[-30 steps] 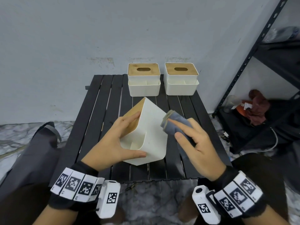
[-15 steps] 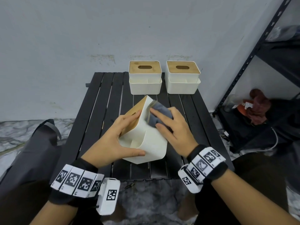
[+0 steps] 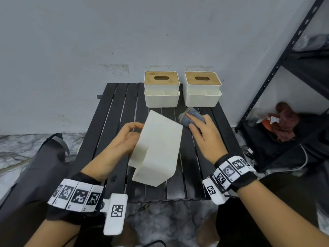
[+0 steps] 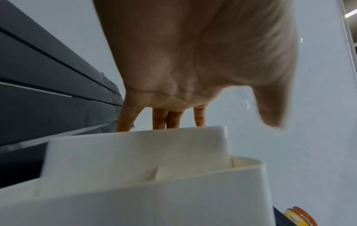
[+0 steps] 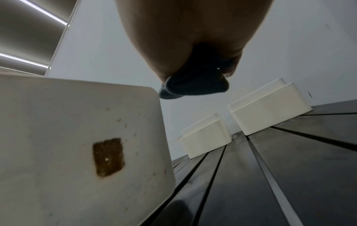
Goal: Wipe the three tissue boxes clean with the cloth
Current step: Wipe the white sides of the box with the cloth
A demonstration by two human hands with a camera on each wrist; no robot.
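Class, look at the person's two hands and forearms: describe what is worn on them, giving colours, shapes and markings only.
Both hands are bare. The left hand and right hand each have a black wrist cuff ringed by white square tiles printed with black pixel-pattern markers. A white boxy block bearing one more such marker hangs from each cuff. No sleeves cover the forearms.

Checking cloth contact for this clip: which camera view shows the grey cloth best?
The head view: the cloth lies bunched under the right hand, off the tilted tissue box. The right wrist view shows only a dark fold of it below the palm. The left wrist view does not show it.
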